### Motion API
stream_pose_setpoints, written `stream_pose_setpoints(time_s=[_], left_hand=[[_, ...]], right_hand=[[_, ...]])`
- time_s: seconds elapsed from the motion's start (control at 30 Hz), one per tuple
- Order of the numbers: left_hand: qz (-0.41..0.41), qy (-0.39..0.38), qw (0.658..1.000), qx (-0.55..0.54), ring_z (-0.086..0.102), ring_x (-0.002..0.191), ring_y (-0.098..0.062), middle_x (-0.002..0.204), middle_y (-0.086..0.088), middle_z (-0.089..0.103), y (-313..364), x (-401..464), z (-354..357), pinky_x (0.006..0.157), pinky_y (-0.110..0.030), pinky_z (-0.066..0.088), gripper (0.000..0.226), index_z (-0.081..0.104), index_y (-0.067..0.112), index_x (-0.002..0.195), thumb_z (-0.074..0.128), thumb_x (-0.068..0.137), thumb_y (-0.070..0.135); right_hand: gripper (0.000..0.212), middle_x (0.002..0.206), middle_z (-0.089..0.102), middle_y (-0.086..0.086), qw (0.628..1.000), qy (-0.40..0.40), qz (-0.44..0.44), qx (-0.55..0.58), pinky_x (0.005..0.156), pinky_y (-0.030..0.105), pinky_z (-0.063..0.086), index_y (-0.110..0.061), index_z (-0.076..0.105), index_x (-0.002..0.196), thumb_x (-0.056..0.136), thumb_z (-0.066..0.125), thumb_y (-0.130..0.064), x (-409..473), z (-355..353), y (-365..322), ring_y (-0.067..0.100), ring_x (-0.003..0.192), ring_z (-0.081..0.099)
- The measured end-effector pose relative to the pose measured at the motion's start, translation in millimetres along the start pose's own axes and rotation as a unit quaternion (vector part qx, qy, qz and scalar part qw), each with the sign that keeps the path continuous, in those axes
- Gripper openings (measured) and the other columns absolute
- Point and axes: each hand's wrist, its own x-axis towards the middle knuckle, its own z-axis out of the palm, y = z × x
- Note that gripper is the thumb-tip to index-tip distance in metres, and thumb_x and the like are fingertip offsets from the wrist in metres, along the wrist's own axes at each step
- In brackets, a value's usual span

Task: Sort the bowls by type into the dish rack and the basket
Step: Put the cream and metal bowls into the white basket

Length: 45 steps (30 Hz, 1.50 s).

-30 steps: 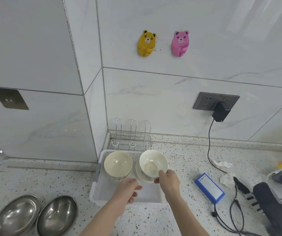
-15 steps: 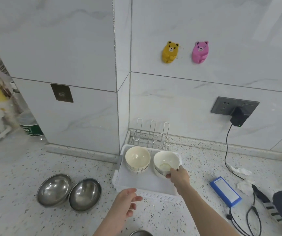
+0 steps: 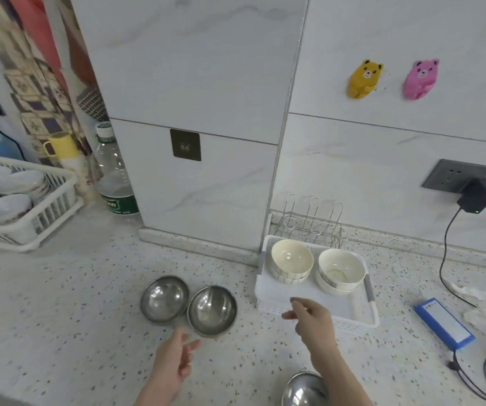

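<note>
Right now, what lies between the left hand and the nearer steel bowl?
Only bare speckled countertop lies between the left hand and the nearer steel bowl, as the head view shows.

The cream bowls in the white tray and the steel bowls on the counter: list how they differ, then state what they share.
1. The cream bowls are matte and pale; the steel bowls are shiny grey metal.
2. The cream bowls sit in the white tray; the steel bowls rest on the bare counter.
3. Each cream bowl is nested on another; the steel bowls sit singly.
Shared: both are side-by-side pairs, upright and untouched.
</note>
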Motion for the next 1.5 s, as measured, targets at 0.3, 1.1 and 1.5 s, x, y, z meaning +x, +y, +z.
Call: stream_pose_setpoints(time_s=[0.3, 1.1, 1.5], left_hand=[[0.022, 0.029, 0.994, 0.1, 0.031, 0.044, -0.014, 0.09, -0.023, 0.074, 45, 44, -65, 0.032, -0.014, 0.021, 0.034, 0.056, -0.006, 0.113, 0.053, 0.097, 0.024], [0.041, -0.108, 0.993, 0.014, 0.041, 0.033, -0.005, 0.098, -0.032, 0.068, 88, 58, -74, 0.028, -0.017, 0.025, 0.009, 0.055, 0.007, 0.104, 0.052, 0.099, 0.013], [0.079, -0.128, 0.987, 0.047, 0.036, 0.037, -0.005, 0.094, -0.027, 0.071, 73, 21, -1, 0.031, -0.018, 0.026, 0.016, 0.058, 0.009, 0.11, 0.055, 0.097, 0.017]], right_hand=[[0.037, 0.074, 0.075, -0.004, 0.988, -0.041, 0.126, -0.074, 0.05, 0.022, 0.04, -0.016, 0.055, 0.128, 0.094, 0.053, -0.032, -35, 100, 28, 0.01, 0.057, 0.05], [0.048, 0.088, 0.072, 0.004, 0.99, 0.049, 0.134, -0.007, 0.053, 0.02, 0.04, -0.017, 0.044, 0.14, 0.092, 0.051, -0.014, -49, 150, 27, 0.01, 0.077, 0.069], [0.047, 0.074, 0.076, -0.001, 0.989, 0.122, 0.038, 0.073, 0.063, 0.027, 0.043, -0.023, 0.049, 0.137, 0.091, 0.053, -0.016, -49, 48, -2, 0.001, 0.058, 0.057]])
